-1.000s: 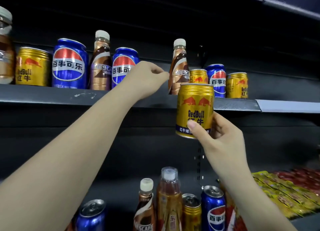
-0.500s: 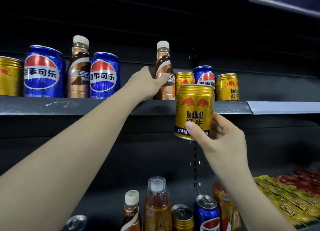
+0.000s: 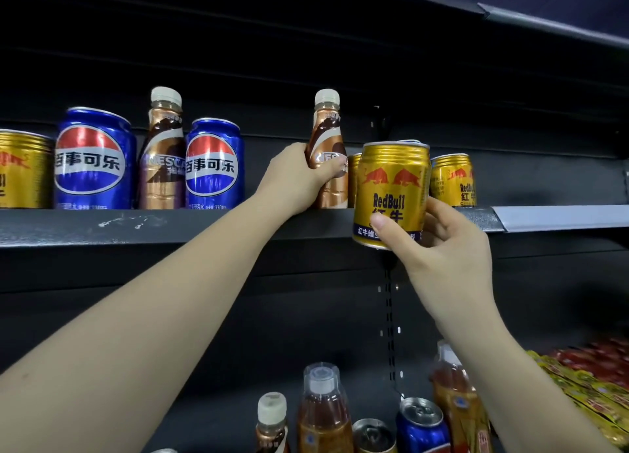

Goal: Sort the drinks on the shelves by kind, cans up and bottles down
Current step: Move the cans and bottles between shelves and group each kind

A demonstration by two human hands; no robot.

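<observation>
My left hand (image 3: 299,177) is wrapped around a brown Nescafe bottle (image 3: 327,136) that stands on the upper shelf (image 3: 136,224). My right hand (image 3: 439,245) holds a gold Red Bull can (image 3: 391,180) upright in front of the shelf edge, just right of that bottle. Also on the upper shelf stand two blue Pepsi cans (image 3: 93,160) (image 3: 213,165), another Nescafe bottle (image 3: 163,153) between them, a gold can (image 3: 23,170) at the far left and a gold can (image 3: 452,180) at the right. Another can is partly hidden behind the held one.
On the lower shelf stand a Nescafe bottle (image 3: 272,422), a tea bottle (image 3: 323,411), a gold can (image 3: 372,434), a blue Pepsi can (image 3: 422,425) and another tea bottle (image 3: 456,394). Yellow and red packets (image 3: 585,381) lie at the lower right. Room shows between the Pepsi can and the gripped bottle.
My left hand has reached right and closed around the Nescafe bottle. My right hand has lifted the Red Bull can up to the shelf edge. The view has shifted.
</observation>
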